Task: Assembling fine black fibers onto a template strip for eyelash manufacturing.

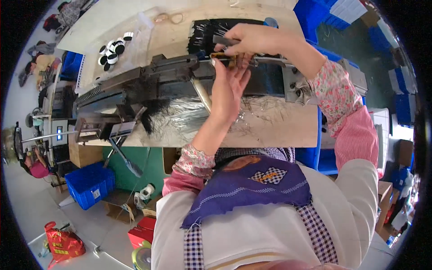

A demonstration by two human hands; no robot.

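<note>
Both hands meet over a long dark metal fixture (175,74) across the bench. My right hand (256,39) reaches in from the right and pinches a small grey flat piece (225,41) between thumb and fingers. My left hand (227,92) lies just below it, palm showing, thumb raised and fingers stretched out beside a small brass-coloured part (218,55). My right hand's fingers partly hide the left fingertips. Behind the hands lies a dark mat (198,44) with thin black and silvery wire-like strands. A pale metal lever (201,94) slants down from the fixture beside my left wrist.
Several black-and-white round caps (112,58) sit in a clear tray (137,38) at the back left. Loose thin strands (189,118) litter the bench's near side. A clamp-like metal device (105,127) stands front left. Blue bins (92,185) flank the bench.
</note>
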